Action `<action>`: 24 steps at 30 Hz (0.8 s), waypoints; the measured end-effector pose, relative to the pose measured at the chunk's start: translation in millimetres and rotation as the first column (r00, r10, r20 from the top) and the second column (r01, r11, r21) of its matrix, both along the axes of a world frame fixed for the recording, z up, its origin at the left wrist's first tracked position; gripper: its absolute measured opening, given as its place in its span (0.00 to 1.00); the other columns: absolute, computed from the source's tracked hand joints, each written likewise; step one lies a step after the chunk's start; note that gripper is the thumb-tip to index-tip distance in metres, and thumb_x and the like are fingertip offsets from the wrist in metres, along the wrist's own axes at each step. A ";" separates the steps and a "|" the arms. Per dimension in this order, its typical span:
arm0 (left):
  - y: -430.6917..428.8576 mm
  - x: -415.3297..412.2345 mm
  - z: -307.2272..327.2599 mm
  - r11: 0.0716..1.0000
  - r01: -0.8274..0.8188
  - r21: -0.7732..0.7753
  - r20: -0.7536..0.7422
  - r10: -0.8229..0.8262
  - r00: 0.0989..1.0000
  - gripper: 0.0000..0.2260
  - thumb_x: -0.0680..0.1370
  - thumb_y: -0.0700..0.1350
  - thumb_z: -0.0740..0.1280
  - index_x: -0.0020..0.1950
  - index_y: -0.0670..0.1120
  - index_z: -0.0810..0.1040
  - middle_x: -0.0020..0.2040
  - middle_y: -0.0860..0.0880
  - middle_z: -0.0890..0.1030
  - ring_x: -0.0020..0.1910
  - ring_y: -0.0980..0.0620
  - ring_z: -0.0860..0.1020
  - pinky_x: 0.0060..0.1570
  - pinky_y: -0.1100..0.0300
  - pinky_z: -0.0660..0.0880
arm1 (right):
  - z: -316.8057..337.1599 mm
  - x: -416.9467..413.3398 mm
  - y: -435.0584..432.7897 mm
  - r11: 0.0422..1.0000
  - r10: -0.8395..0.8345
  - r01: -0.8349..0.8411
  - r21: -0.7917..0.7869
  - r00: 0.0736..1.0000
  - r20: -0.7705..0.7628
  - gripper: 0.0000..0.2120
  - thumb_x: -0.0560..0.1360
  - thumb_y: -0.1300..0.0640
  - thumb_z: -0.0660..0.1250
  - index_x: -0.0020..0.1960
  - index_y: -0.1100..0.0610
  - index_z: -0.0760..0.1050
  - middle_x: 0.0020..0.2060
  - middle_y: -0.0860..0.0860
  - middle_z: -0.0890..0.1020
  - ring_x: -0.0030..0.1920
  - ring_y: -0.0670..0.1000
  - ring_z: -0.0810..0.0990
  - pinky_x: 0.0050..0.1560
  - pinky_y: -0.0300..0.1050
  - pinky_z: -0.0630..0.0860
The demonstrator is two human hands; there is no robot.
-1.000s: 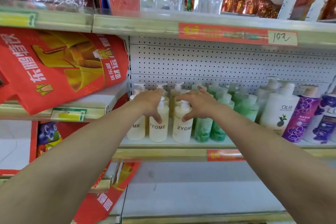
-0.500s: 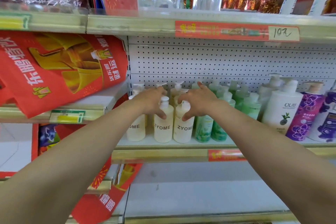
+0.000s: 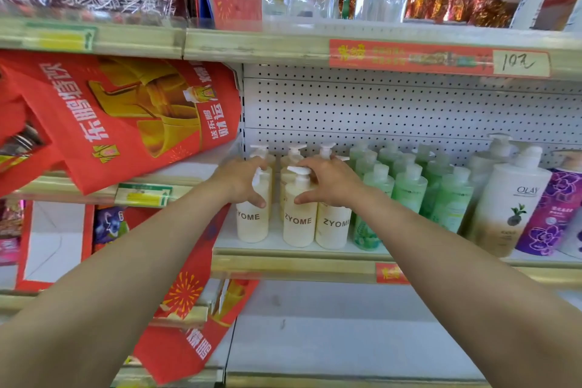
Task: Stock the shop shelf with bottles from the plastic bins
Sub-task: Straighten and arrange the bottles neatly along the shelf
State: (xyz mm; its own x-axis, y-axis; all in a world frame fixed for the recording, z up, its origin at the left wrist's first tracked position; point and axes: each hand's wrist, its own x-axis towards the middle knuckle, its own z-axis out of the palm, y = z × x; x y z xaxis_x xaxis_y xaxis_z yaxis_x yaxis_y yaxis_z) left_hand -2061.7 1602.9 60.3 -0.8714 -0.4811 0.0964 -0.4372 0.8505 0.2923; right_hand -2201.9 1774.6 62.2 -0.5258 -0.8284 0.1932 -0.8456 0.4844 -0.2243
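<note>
Head view: the shop shelf (image 3: 293, 264) carries a front row of three cream pump bottles, all upright and near its front edge. The left hand (image 3: 242, 181) holds the left ZYOME bottle (image 3: 252, 225) at the shoulder; the thumb lies on the front above the label and the other fingers curl round behind the neck. The right hand (image 3: 330, 181) holds the middle ZYOME bottle (image 3: 299, 224) in the same way, with the thumb on the front of the shoulder and the fingers curled behind the white pump. The palm of this hand covers the top of the right ZYOME bottle (image 3: 333, 227), which touches the middle one. A small gap separates the left bottle from the middle one. More cream bottles stand behind them. Just to the right are rows of green bottles (image 3: 409, 189), then a white Olay bottle (image 3: 510, 208) and a purple bottle (image 3: 551, 214). A red banner (image 3: 126, 116) hangs on the left, and a red price strip (image 3: 441, 57) sits on the shelf above.
</note>
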 end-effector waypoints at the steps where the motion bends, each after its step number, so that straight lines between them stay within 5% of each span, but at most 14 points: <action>1: -0.1 -0.6 -1.5 1.000 -0.012 -0.009 -0.011 0.012 1.000 0.38 0.65 0.52 0.81 0.71 0.52 0.67 0.68 0.46 0.75 0.67 0.44 0.71 0.63 0.48 0.71 | -1.6 -0.3 -1.7 1.000 -0.009 0.009 0.002 1.000 -0.010 0.41 0.66 0.36 0.76 0.74 0.41 0.64 0.64 0.51 0.77 0.71 0.59 0.65 0.66 0.51 0.66; 11: 7.9 -3.9 -8.9 0.986 -0.162 -0.036 -0.068 0.159 0.985 0.40 0.61 0.68 0.76 0.67 0.53 0.69 0.63 0.47 0.78 0.64 0.43 0.74 0.57 0.47 0.75 | 6.1 -0.8 -2.1 0.999 0.017 -0.015 0.048 0.998 -0.054 0.41 0.67 0.36 0.75 0.75 0.39 0.63 0.56 0.50 0.81 0.67 0.59 0.69 0.72 0.52 0.62; 18: 12.4 -6.6 -12.4 0.980 -0.197 -0.005 -0.086 0.196 0.977 0.41 0.63 0.67 0.76 0.70 0.51 0.66 0.66 0.47 0.76 0.67 0.43 0.72 0.51 0.53 0.70 | 13.2 5.1 0.5 0.998 0.052 -0.050 0.039 0.996 -0.071 0.39 0.69 0.39 0.75 0.76 0.44 0.64 0.54 0.50 0.83 0.65 0.56 0.72 0.74 0.47 0.55; 24: 13.6 -3.5 -9.0 0.987 -0.162 0.002 0.003 0.162 0.987 0.42 0.67 0.60 0.77 0.74 0.48 0.60 0.68 0.45 0.74 0.66 0.43 0.73 0.51 0.54 0.70 | 6.1 0.3 0.4 0.999 0.044 -0.044 0.024 0.999 -0.004 0.40 0.68 0.39 0.76 0.76 0.41 0.63 0.56 0.49 0.82 0.69 0.59 0.66 0.70 0.51 0.62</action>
State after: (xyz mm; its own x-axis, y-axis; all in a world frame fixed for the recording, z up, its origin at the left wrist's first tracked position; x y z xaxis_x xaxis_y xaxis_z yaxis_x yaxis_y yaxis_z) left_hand -2065.2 1616.4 51.2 -0.7825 -0.6157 0.0926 -0.5698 0.7680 0.2924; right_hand -2201.5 1775.0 68.4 -0.4877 -0.8553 0.1752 -0.8673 0.4516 -0.2096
